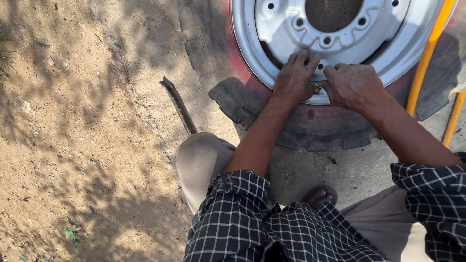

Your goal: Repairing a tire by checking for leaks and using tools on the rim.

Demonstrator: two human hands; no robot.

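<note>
In the upper centre of the frame, the left hand (pixel 292 80) is lying flat, fingers apart, on the silver wheel rim (pixel 252 48), while the right hand (pixel 350 85) is pinching a small part (pixel 316 88) beside it.

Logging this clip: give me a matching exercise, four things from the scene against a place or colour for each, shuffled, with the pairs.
Things:
1. wheel rim
2. flat metal bar
3. yellow pipes
4. sandal

Descriptions:
A. lying on the sandy ground left of the tyre
B. silver-white, under both hands, the left hand and right hand
C. on a foot between the knees
D. running along the right edge of the view

Pairs: 1-B, 2-A, 3-D, 4-C
</note>
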